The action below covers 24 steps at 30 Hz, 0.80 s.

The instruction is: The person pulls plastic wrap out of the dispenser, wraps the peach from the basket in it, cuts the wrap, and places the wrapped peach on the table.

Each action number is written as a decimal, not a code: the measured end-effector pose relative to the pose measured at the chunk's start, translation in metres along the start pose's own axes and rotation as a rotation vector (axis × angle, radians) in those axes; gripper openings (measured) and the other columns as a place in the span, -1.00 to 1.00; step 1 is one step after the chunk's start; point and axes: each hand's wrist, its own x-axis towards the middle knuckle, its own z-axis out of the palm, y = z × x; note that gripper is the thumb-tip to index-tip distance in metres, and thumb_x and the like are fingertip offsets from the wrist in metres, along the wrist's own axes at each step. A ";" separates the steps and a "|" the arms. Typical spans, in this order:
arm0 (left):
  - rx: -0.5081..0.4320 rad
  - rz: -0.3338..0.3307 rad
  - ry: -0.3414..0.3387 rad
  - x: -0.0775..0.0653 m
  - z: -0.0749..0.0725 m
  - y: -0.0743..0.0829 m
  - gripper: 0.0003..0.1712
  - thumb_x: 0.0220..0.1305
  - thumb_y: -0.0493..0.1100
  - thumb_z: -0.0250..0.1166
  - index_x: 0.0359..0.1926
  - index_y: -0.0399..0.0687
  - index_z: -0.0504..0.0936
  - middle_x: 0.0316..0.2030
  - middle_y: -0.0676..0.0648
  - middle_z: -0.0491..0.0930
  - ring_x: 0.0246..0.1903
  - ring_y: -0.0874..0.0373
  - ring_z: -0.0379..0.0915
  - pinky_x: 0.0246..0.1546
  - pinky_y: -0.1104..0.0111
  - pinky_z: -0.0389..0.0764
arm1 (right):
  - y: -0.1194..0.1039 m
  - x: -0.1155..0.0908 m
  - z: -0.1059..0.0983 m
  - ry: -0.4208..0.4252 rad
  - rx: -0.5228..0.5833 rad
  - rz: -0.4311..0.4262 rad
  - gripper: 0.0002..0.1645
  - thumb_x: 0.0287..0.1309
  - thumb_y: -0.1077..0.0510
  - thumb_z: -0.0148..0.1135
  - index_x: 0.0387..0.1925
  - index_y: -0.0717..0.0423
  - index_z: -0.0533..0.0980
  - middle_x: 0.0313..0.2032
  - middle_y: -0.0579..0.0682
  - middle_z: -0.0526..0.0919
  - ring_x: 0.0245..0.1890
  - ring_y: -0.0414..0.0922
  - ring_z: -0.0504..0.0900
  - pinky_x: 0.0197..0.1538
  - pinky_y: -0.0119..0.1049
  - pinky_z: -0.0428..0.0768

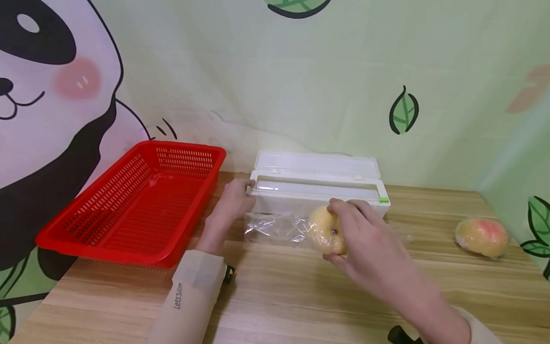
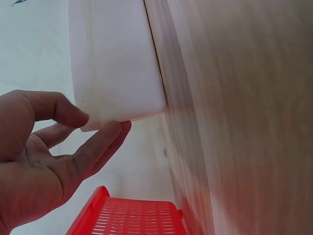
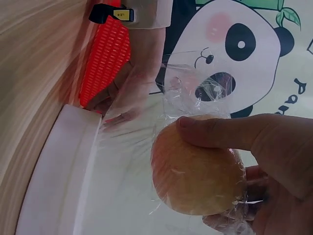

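A yellowish apple (image 1: 323, 234) wrapped in clear plastic film is gripped between the thumb and fingers of my right hand (image 1: 371, 246), in front of a white cling film dispenser (image 1: 279, 203). A red blush and wrinkled film show on the apple (image 3: 195, 169) in the right wrist view. A loose strip of clear film (image 1: 275, 228) trails left from it. My left hand (image 1: 234, 200) touches the dispenser's left end with its fingertips; in the left wrist view the fingers (image 2: 100, 144) lie fairly straight beside the white end. The dispenser's lid (image 1: 318, 165) stands raised, with a film roll inside.
To the left a red plastic basket (image 1: 189, 246) with slotted walls stands beside my left forearm. A second wrapped fruit (image 1: 481, 237), yellow and red, sits on the wooden table (image 1: 275, 296) at the right. Behind is a wall cloth with a panda print.
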 end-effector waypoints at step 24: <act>0.015 0.010 0.057 0.001 0.003 0.002 -0.47 0.55 -0.15 -0.01 0.42 -0.27 0.44 0.30 -0.24 0.48 0.02 -0.13 0.44 -0.06 0.16 0.55 | 0.013 -0.012 0.039 -0.276 0.179 0.177 -0.02 -0.27 0.07 0.77 0.21 0.29 0.48 0.09 0.11 0.52 -0.02 0.01 0.60 0.03 -0.04 0.64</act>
